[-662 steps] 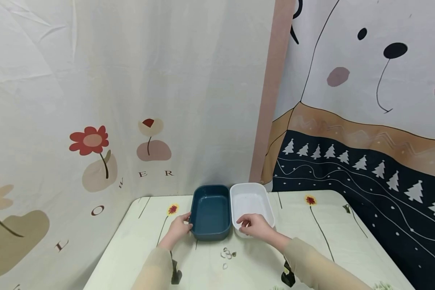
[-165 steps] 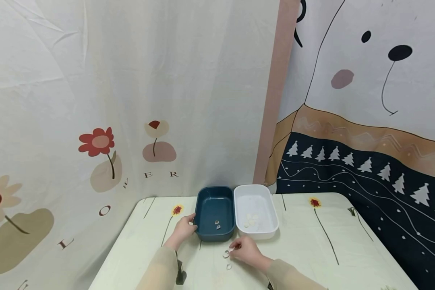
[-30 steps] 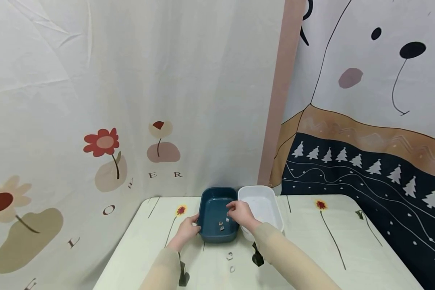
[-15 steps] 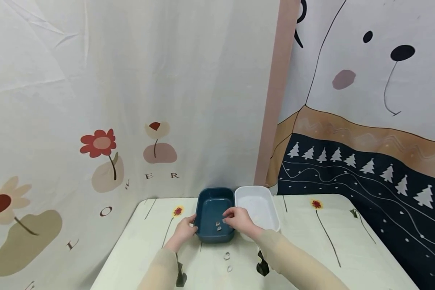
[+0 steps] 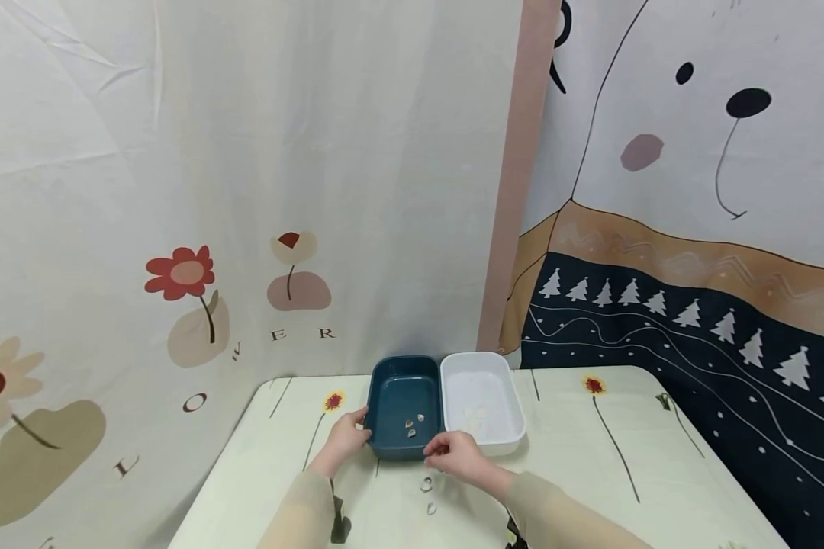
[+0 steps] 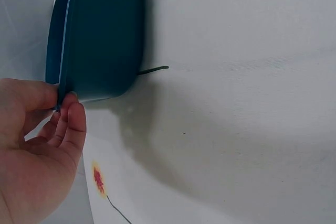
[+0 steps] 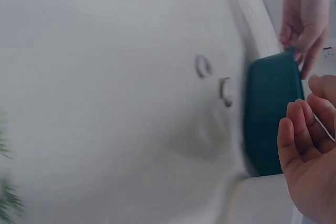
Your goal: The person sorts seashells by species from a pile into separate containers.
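Observation:
My left hand (image 5: 346, 437) pinches the left rim of a deep dark teal dish (image 5: 401, 389), thumb on one side and fingers on the other in the left wrist view. Three small pale pieces with brownish edges (image 5: 411, 433) lie in the dish. My right hand (image 5: 458, 457) hovers by its front right corner, fingers loosely bent. Between its thumb and fingers (image 7: 296, 124) nothing shows in the right wrist view. On the table in front lie a few small pale, grey-edged pieces (image 5: 426, 484), one lower piece (image 5: 431, 508) apart from the others.
A white dish (image 5: 463, 385) stands right beside the teal one, with several thin pale pieces (image 5: 476, 415) on its floor. Both dishes are near the back edge of a table with a flower-printed cloth (image 5: 570, 442). A printed curtain (image 5: 384, 191) hangs behind.
The teal dish held nothing at first, then two pieces, now three; fewer lie on the table. My right hand has drawn back from over the teal dish toward its front; my left still holds the rim.

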### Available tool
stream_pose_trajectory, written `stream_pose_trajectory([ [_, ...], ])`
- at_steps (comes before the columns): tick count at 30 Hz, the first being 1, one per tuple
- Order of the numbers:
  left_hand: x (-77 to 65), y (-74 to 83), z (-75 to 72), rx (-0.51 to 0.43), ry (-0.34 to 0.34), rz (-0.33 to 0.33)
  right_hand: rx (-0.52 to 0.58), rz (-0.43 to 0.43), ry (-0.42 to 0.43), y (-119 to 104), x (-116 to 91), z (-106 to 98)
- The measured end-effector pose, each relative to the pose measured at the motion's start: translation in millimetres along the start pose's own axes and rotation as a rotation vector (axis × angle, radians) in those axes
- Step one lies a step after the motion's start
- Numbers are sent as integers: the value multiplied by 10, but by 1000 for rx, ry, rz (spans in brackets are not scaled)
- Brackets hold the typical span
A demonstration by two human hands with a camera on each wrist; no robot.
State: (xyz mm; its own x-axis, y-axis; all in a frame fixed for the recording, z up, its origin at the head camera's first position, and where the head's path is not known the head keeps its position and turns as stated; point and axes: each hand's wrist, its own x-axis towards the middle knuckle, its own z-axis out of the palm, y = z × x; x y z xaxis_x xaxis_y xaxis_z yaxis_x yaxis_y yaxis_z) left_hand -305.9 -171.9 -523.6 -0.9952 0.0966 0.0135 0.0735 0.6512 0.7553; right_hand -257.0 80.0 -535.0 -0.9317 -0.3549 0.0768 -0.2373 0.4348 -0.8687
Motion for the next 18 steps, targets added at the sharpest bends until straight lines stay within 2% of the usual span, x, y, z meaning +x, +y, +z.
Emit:
stream_pose_trajectory([
  [7,8,-2,2,0,-9,-18,61,8,-57,312,-179,168],
  [11,19,-6,-1,0,-9,-22,87,19,-42,426,-225,238],
  [18,47,-20,12,2,-5,-25,61,50,-19,492,-270,288],
])
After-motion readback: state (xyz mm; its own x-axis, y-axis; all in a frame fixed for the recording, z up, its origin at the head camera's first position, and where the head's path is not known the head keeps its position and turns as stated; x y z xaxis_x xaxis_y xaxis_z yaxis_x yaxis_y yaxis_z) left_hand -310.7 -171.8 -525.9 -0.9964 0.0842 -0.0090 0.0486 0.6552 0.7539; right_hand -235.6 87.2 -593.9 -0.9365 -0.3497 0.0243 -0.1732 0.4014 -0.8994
